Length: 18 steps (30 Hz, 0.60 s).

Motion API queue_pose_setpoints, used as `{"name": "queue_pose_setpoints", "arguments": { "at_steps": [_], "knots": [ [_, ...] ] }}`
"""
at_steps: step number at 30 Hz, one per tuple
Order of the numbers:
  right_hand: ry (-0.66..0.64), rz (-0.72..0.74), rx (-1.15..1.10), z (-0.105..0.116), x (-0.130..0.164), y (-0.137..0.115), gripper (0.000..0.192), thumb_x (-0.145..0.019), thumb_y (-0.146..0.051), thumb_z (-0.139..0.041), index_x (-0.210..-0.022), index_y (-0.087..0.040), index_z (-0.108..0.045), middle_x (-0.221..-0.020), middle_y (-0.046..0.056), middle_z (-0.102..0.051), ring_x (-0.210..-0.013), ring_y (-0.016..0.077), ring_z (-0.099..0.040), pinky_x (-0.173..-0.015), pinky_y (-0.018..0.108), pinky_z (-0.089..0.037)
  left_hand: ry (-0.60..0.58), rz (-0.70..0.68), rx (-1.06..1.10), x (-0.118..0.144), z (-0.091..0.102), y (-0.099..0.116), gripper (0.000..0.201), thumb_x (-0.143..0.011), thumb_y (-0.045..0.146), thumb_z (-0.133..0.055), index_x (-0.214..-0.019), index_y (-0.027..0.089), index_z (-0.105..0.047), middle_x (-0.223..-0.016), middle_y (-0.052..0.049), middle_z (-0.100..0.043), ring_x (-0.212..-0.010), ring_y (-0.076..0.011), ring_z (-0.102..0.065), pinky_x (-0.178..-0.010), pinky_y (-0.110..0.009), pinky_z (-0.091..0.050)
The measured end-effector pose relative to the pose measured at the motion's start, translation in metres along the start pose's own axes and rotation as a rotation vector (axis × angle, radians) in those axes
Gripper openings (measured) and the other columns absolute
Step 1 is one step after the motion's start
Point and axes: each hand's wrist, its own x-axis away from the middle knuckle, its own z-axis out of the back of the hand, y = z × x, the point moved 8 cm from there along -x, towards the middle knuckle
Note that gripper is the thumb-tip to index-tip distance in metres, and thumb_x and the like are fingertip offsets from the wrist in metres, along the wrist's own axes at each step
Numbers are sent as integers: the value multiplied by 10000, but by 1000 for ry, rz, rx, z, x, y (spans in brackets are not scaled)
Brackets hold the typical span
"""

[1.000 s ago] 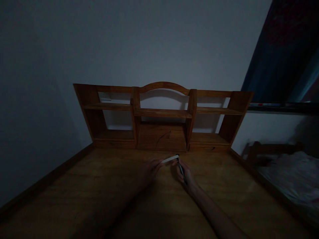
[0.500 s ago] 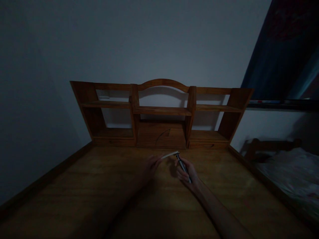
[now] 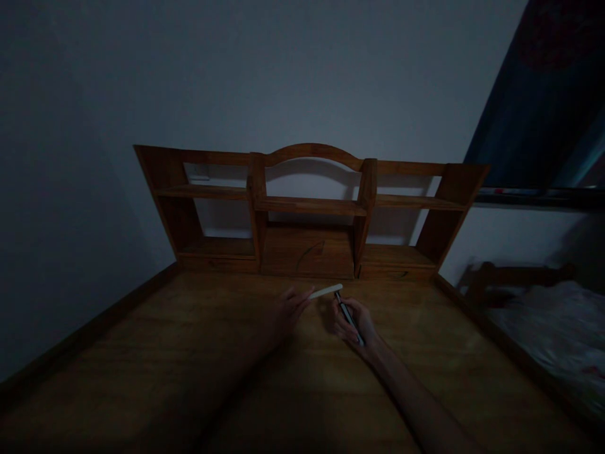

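In dim light, my left hand [image 3: 290,310] pinches one end of a pale, flat stick with a rounded tip [image 3: 327,292]. The stick points right and slants slightly upward. My right hand [image 3: 354,321] is closed around a slim, dark and silver pen-like tool [image 3: 349,317]; its exact kind is too dark to make out. The tool's narrow head sits just under the stick's free end, touching it or very close. Both hands are above the wooden desk [image 3: 302,391], and shadow hides much of my left forearm.
A wooden shelf unit [image 3: 309,207] stands along the back of the desk against a pale wall [image 3: 302,75]. Its low centre panel [image 3: 283,252] has a dark curved mark. Beyond the desk's right edge lies light bedding [image 3: 558,321], below a dark curtain [image 3: 534,107].
The pale stick has turned so more of its flat face shows, and its free tip sits slightly higher and farther right. My right hand has barely moved. The view has shifted slightly.
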Motion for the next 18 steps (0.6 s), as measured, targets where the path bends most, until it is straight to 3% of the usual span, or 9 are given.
{"name": "queue_pose_setpoints", "arguments": {
  "at_steps": [4, 18],
  "knots": [
    [-13, -9, -35, -3, 1, 0, 274, -865, -324, -388, -733, -169, -572, -283, -84, -325, -226, 79, -181, -302, 197, -226, -48, -5, -7, 1, -6, 0, 365, -948, 357, -405, -1301, 321, -492, -854, -7, -540, -697, -99, -535, -625, -207, -462],
    [-35, -20, -60, -11, 2, -3, 309, -872, -298, -346, -641, -183, -517, -291, -74, -314, -227, 80, -186, -307, 195, -242, -8, 1, 27, 1, -3, -2, 368, -942, 370, -415, -1289, 295, -516, -843, -19, -563, -714, -114, -545, -613, -209, -458]
  ]
}}
